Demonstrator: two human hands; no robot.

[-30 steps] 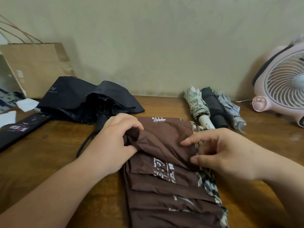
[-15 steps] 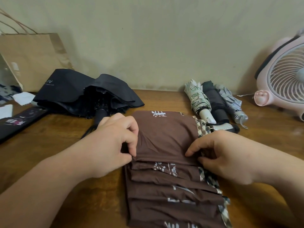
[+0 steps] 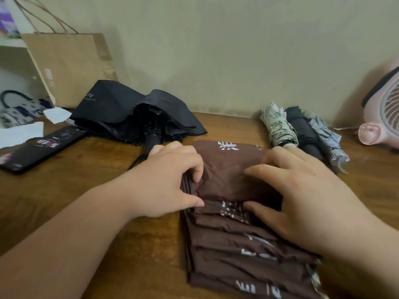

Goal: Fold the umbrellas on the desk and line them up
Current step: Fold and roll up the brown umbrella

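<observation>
**— What does the head view show of the umbrella you're working on?**

— The brown umbrella (image 3: 228, 175) lies flat on the wooden desk (image 3: 86, 190), right in front of me. Its canopy is gathered into overlapping pleats that run across it, and several carry white lettering.

**— And your hands?**

— My left hand (image 3: 170, 180) is at the cloth's left edge. The fingers are curled and pinch a bunch of brown fabric against the thumb. My right hand (image 3: 302, 197) is spread wide over the right side, fingers fairly straight. The forefinger lies across the top fold and the thumb rests on the pleat below. It presses on the cloth rather than gripping it.

**— The other umbrellas?**

— A black umbrella (image 3: 129, 108) sits half collapsed at the back left, its canopy loose and billowed. Its handle points toward me and ends just beside my left knuckles. At the back right, near the wall (image 3: 216, 50), three rolled ones lie side by side, touching. They are a patterned umbrella (image 3: 278, 126), a dark umbrella (image 3: 304, 132) in the middle and a grey umbrella (image 3: 326, 137) on the outside.

**— Anything else on the desk?**

— A paper bag (image 3: 71, 63) stands at the back left. Some white paper (image 3: 21, 132) and a flat black box (image 3: 43, 147) with printed lettering lie along the left edge. A pink fan (image 3: 384, 117) stands at the far right, cut off by the frame.
</observation>
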